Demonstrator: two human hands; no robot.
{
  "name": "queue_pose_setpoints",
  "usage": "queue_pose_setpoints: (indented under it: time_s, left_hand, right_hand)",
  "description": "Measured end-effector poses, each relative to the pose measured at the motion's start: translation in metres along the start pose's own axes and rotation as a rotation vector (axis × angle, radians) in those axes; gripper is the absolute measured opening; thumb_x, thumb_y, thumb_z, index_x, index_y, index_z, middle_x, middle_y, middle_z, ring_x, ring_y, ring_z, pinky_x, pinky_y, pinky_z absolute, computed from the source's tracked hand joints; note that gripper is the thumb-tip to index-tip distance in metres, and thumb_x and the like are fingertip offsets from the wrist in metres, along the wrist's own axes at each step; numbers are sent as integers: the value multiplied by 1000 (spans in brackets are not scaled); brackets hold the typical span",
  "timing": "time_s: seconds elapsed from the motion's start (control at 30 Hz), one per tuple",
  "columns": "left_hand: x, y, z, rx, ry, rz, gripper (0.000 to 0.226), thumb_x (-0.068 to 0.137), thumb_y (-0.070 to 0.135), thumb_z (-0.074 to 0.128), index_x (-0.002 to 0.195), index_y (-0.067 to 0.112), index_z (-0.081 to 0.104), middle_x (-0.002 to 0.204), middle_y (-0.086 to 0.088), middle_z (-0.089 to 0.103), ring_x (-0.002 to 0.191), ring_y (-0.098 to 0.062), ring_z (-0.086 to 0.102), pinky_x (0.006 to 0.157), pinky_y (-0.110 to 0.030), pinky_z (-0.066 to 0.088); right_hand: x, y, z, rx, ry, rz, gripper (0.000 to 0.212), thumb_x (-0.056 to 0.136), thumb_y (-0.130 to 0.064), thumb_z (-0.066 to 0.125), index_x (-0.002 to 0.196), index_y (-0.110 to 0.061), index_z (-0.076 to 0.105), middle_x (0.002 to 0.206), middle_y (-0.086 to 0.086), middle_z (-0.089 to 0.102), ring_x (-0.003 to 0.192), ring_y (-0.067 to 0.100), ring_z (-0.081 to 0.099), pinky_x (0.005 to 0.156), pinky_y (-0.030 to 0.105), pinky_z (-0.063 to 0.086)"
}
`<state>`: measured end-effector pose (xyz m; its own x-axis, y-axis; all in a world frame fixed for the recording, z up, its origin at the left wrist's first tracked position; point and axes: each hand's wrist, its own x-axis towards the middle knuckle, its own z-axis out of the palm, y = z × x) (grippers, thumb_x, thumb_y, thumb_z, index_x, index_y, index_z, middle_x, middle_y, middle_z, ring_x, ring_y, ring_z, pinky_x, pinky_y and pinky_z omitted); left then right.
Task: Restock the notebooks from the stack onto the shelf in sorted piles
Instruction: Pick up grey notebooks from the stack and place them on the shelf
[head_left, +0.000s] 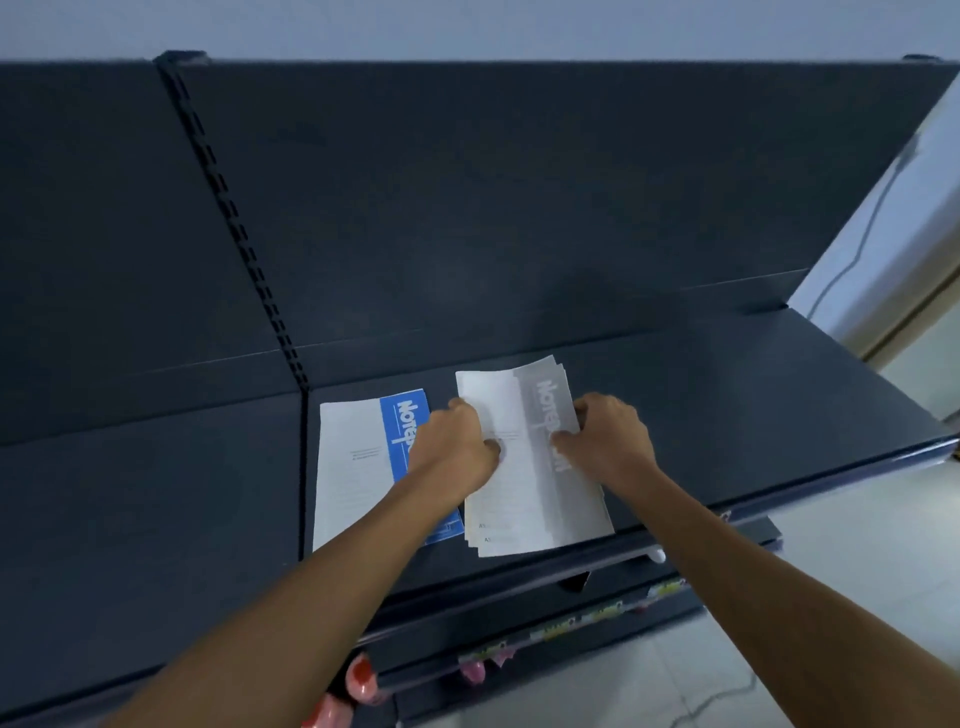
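Gripping the grey notebook pile (537, 499) at 9 o'clock with the left hand (457, 441) and at 3 o'clock with the right hand (610, 436), fingers curled over its edges, thumbs on the cover. Lies flat on the dark shelf (727, 415), long axis 6 to 12 o'clock, title starting toward 12. Sits just beside the parallel blue notebook pile (353, 457) at 9 o'clock.

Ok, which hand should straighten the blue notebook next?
Probably left: the left hand overlaps the blue notebook, while the right hand grips the far edge of the gray pile.
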<state>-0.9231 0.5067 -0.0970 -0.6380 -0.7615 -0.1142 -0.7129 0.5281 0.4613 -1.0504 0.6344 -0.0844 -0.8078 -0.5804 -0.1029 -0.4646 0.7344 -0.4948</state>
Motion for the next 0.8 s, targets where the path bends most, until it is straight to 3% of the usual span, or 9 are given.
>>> queue_pose_setpoints:
  time_s: [0.2,0.43,0.6,0.7,0.8]
  left_hand:
    - [15,4,11,-40,-13,-63,39,91,24,66,121,3,51,100,-10,61,84,-28,61,69,-39,57]
    - [24,12,21,18,30,-161,37,92,19,66,121,3,48,81,-1,46,76,-23,48,54,-29,36]
    - [23,17,26,33,47,-189,40,91,18,67,123,6,46,95,-7,57,78,-24,52,62,-36,51]
    - [20,23,29,98,71,-196,39,90,18,67,120,5,46,83,-1,46,76,-24,50,58,-34,47]
    - [17,26,29,146,76,-211,36,92,22,65,118,5,47,93,-7,55,79,-26,50,61,-35,45]
  right_hand:
    - [34,5,8,-41,-74,-15,16,79,-19,63,92,-10,62,94,4,64,81,26,63,66,35,52]
    - [61,14,17,12,-177,-63,12,74,-16,59,75,-5,54,82,9,61,61,23,49,54,28,37]
    - [66,17,19,29,-217,-56,15,72,-12,57,68,-12,42,71,4,49,55,21,43,50,25,33]
    - [66,21,19,38,-236,-59,19,73,-11,57,68,-13,38,71,4,47,55,21,41,51,25,33]
    - [67,24,18,8,-199,-96,17,79,-16,60,75,-13,44,83,5,50,64,23,47,55,27,36]
